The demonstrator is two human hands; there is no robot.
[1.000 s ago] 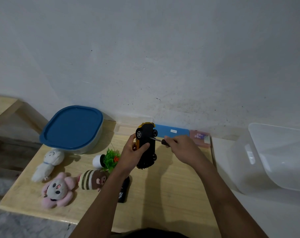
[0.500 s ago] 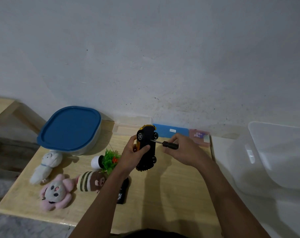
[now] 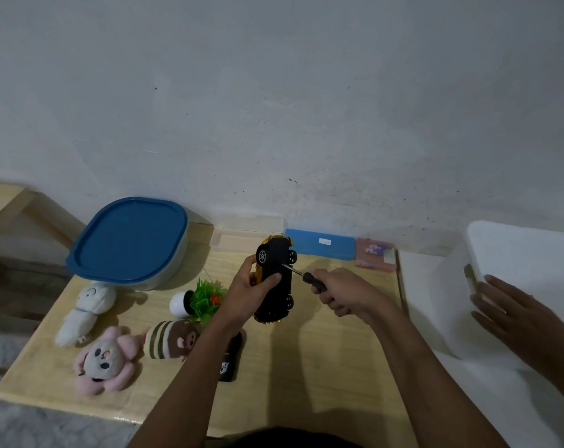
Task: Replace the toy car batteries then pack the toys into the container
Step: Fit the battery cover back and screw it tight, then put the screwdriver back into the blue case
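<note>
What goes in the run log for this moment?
stage: unscrewing | left hand: holds car underside out | right hand: screwdriver tip on underside | toys: on table

Left hand (image 3: 246, 291) is raised, fingers curled, thumb pressed across the toy car (image 3: 274, 279) it grips. Right hand (image 3: 343, 294) is fisted around the screwdriver (image 3: 306, 275), both forearms reaching forward, wrists close.

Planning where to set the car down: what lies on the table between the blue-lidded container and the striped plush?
In the head view, a small tipped white pot with a green plant lies between the blue-lidded container and the striped plush, with bare table around it.
</note>
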